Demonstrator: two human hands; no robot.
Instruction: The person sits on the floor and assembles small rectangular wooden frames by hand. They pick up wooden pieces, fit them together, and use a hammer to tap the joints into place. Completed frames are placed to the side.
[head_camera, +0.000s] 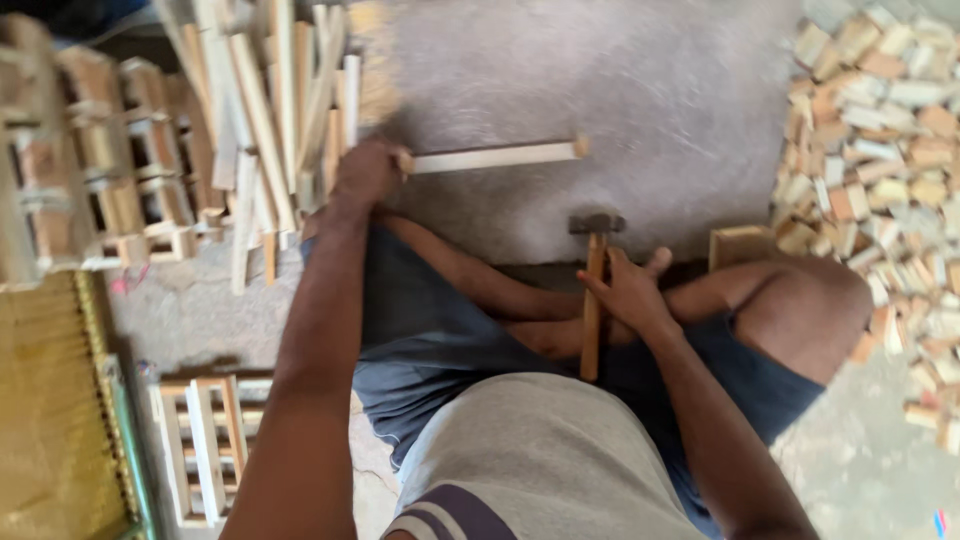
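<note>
The person sat cross-legged on the concrete floor (620, 90). The left hand (365, 172) was closed around one end of a pale wooden slat (495, 157), which stuck out level over the floor to the right, its far end free and unsupported. The right hand (632, 292) gripped the wooden handle of a hammer (594, 290), head up, just above the crossed legs.

The risks looked plain enough. The slat was held at one end only — a knock would likely swing or twist it out of the grip. The hammer head sat close to the shins and knee, so a loose swing could land on bare skin. The stack of slats (265, 120) beside the left hand leaned unevenly and might slide if nudged, and the heap of small wood blocks (880, 140) on the right crowded the knee. The view was blurred, so finer contact could not be told.
</note>
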